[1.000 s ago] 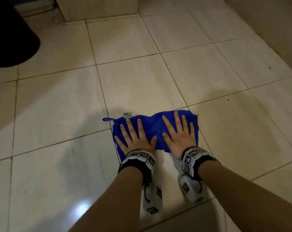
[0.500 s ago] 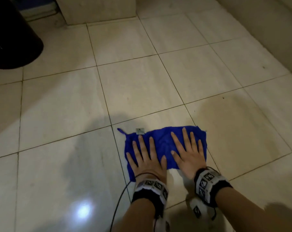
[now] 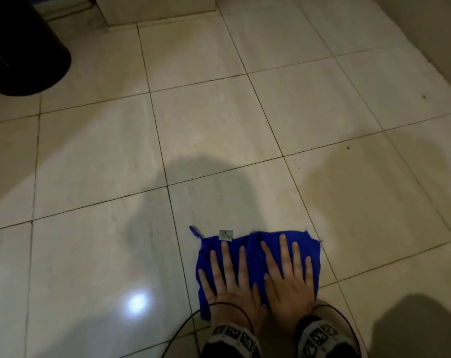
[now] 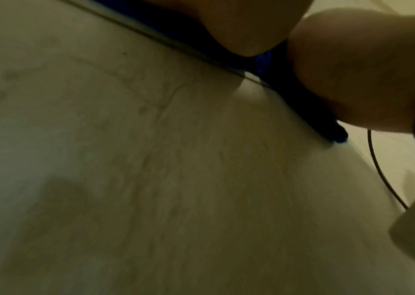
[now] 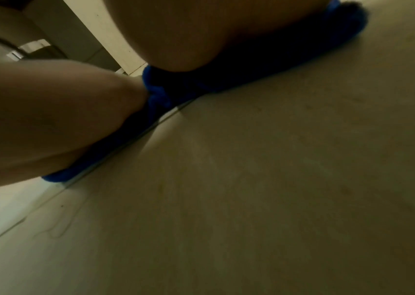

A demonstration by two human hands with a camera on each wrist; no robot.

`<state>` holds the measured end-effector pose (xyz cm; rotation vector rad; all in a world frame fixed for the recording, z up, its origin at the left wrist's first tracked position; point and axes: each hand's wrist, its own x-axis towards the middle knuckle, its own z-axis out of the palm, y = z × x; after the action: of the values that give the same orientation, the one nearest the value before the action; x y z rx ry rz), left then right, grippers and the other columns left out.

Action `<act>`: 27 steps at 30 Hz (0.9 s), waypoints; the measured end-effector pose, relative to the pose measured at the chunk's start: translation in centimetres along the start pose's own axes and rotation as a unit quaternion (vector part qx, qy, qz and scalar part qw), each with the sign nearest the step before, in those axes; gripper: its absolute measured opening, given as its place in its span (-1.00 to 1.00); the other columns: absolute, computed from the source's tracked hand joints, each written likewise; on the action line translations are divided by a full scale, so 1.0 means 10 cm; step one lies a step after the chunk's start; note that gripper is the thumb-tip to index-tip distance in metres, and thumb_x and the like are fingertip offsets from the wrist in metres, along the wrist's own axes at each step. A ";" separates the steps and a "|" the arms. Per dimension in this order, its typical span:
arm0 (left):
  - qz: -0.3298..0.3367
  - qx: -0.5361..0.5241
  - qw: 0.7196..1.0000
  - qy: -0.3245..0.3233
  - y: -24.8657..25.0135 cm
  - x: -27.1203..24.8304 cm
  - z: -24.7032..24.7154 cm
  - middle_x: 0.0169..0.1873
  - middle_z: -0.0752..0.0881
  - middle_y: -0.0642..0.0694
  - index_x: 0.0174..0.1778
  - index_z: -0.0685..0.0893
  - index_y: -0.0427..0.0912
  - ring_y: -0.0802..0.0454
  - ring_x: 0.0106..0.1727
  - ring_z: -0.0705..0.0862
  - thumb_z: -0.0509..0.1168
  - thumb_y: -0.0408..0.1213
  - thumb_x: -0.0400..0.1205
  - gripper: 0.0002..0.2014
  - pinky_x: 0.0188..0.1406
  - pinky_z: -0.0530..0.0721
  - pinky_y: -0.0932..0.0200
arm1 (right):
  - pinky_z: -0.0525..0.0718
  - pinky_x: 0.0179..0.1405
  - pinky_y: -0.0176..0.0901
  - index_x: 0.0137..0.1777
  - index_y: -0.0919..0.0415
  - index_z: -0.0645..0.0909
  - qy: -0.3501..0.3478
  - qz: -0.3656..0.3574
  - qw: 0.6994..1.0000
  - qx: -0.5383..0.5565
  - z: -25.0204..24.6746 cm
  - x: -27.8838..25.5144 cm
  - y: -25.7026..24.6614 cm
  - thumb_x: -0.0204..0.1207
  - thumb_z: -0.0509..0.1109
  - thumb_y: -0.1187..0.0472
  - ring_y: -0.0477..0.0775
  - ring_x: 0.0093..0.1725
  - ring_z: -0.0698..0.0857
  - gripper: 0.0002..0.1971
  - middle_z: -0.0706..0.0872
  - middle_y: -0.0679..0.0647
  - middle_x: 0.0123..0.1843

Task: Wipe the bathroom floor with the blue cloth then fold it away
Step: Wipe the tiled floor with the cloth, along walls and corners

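The blue cloth [image 3: 254, 257] lies spread flat on the beige tiled floor [image 3: 219, 125], low in the head view, with a small grey tag [image 3: 225, 235] at its far edge. My left hand [image 3: 228, 275] presses flat on the cloth's left half, fingers straight and spread. Beside it my right hand [image 3: 290, 272] presses flat on the right half in the same way. In the left wrist view only a dark strip of the cloth [image 4: 337, 137] shows under the palms. The right wrist view shows the cloth [image 5: 155, 95] bunched a little between the two palms.
A dark round bin [image 3: 20, 52] stands at the far left. A pale plinth or cabinet base [image 3: 154, 9] meets the floor at the far edge, and a wall [image 3: 438, 34] runs along the right. A thin black cable [image 3: 183, 329] trails from my left wrist.
Both hands have slid the cloth back toward me across the tiles, about one tile's depth. The hands stay flat on it, side by side.
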<state>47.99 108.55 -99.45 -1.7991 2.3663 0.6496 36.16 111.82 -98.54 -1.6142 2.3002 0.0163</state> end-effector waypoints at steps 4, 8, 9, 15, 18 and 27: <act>-0.030 0.017 0.999 0.006 0.13 0.17 -0.03 0.63 0.25 -0.30 0.61 0.26 -0.07 -0.40 0.61 0.21 -0.01 0.17 0.45 -0.23 0.54 -0.07 -0.47 | 0.01 0.59 0.25 0.69 -0.07 0.19 0.008 0.002 1.000 0.001 -0.01 0.12 0.06 0.73 -0.29 -0.07 0.24 0.68 0.15 -0.43 0.20 0.13 0.72; -0.055 0.044 0.997 0.014 0.23 0.28 -0.05 0.69 0.02 -0.30 0.67 0.05 -0.06 -0.37 0.67 -0.08 0.03 0.17 0.49 -0.18 0.54 -0.24 -0.46 | 0.00 0.55 0.23 0.72 -0.09 0.12 0.010 -0.023 0.999 -0.020 -0.05 0.25 0.21 0.62 0.00 -0.03 0.25 0.68 0.12 -0.37 0.11 0.11 0.75; -0.043 0.041 0.998 0.030 0.23 0.30 -0.01 0.66 0.15 -0.32 0.65 0.18 -0.08 -0.37 0.68 -0.04 0.06 0.17 0.44 -0.18 0.54 -0.19 -0.45 | 0.03 0.54 0.24 0.72 -0.09 0.11 0.009 -0.025 0.999 -0.020 -0.06 0.27 0.23 0.60 0.02 -0.04 0.25 0.68 0.12 -0.35 0.11 0.11 0.75; -0.039 0.085 0.994 0.053 0.17 0.33 -0.01 0.66 0.11 -0.32 0.68 0.07 -0.02 -0.27 0.67 -0.32 -0.05 0.25 0.58 -0.24 0.54 -0.34 -0.37 | 0.14 0.49 0.28 0.69 -0.11 0.21 -0.014 -0.040 0.999 -0.007 -0.14 0.32 0.26 0.54 0.09 -0.10 0.22 0.65 0.21 -0.33 0.25 0.12 0.71; -0.067 0.103 0.992 0.001 0.21 0.33 -0.07 0.65 -0.42 -0.17 0.59 -0.52 0.13 -0.18 0.51 -0.68 0.20 0.25 0.53 0.05 0.45 -0.53 -0.34 | 0.15 0.48 0.27 0.69 -0.16 0.19 -0.030 -0.082 0.996 -0.024 -0.25 0.42 0.43 0.52 0.10 -0.19 0.21 0.64 0.22 -0.31 0.23 0.09 0.72; -0.042 0.039 0.998 -0.039 0.22 0.39 -0.09 0.72 -0.06 -0.11 0.70 0.07 0.05 -0.14 0.71 -0.24 -0.23 0.46 0.53 -0.14 0.57 -0.36 -0.23 | 0.13 0.49 0.27 0.71 -0.19 0.12 -0.048 -0.097 0.994 -0.027 -0.37 0.72 0.65 0.45 0.07 -0.23 0.24 0.65 0.21 -0.24 0.19 0.10 0.73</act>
<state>44.91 105.18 -99.29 -1.7948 2.2220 0.5971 27.03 106.89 -98.11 -1.8173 2.0796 0.1078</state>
